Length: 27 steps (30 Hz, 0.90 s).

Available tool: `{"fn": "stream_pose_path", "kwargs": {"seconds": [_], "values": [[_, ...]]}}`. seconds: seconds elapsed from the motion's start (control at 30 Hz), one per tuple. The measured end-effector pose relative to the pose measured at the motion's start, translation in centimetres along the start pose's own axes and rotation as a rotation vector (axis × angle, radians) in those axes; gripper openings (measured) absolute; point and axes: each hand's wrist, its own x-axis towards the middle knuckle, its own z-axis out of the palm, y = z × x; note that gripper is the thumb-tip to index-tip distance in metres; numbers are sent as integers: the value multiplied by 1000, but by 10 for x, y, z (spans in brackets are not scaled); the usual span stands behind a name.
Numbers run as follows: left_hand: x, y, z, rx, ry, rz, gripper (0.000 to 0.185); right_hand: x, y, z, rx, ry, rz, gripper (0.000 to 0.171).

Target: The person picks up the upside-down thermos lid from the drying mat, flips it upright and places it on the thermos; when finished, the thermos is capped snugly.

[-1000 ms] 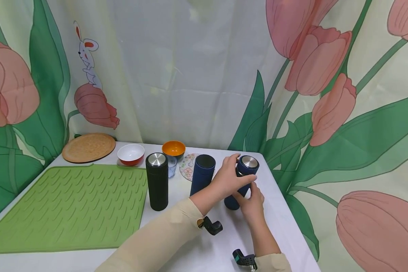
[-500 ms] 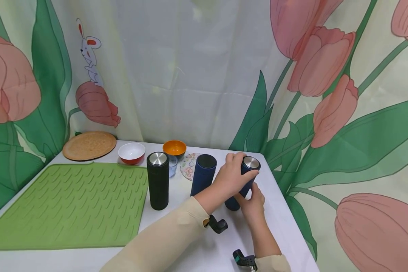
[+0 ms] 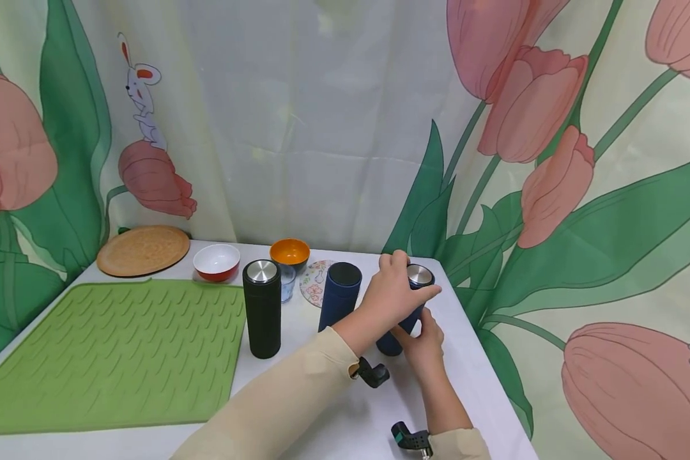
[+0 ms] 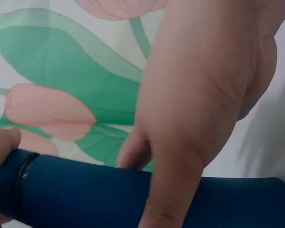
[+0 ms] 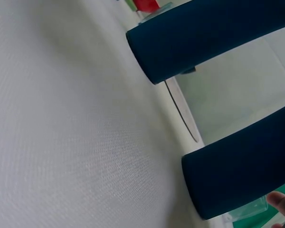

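Note:
A dark blue thermos with a silver-topped lid stands at the table's right side. My left hand grips the lid from the left, thumb pointing right; its fingertips show at the edge of the left wrist view. Lower down, my right hand holds the body, thumb on the left. The left wrist view shows this right hand round the thermos close up. In the right wrist view the held thermos has its base at the tablecloth, and only some fingertips appear.
Left of my hands stand another blue thermos and a black thermos. A green mat covers the table's left. Behind are a floral plate, a glass, an orange bowl, a white-and-red bowl and a round board.
My left hand has turned slightly on the lid, its thumb now reaching further past the right edge. My right hand keeps its place on the body. The head view has shifted a little.

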Motion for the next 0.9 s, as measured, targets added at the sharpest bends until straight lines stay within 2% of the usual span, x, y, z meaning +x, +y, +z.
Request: {"fn": "stream_pose_path", "kwargs": {"seconds": [0.2,0.3,0.4,0.53,0.6,0.67,0.77,0.9], "values": [[7,-4,-19,-70,-189,58,69,-1,-4,-2,32,12,-10,79],[9,-5,-26,-88,-257,63,64,-1,-4,-2,43,-3,-6,83],[6,-4,-22,-78,-244,31,73,-1,-1,0,40,-12,9,84],[-1,-1,-8,-46,-123,-41,98,-2,0,3,22,-12,20,82],[-2,1,-3,-39,-66,-56,97,-3,0,4,18,-14,20,79],[-2,2,-3,-46,-45,-53,88,-2,0,4,23,-17,19,77],[1,1,-9,-85,-81,-37,72,-2,-2,3,39,-16,12,77],[5,-2,-20,-138,-201,-17,66,-1,-5,1,51,-12,7,80]]}}
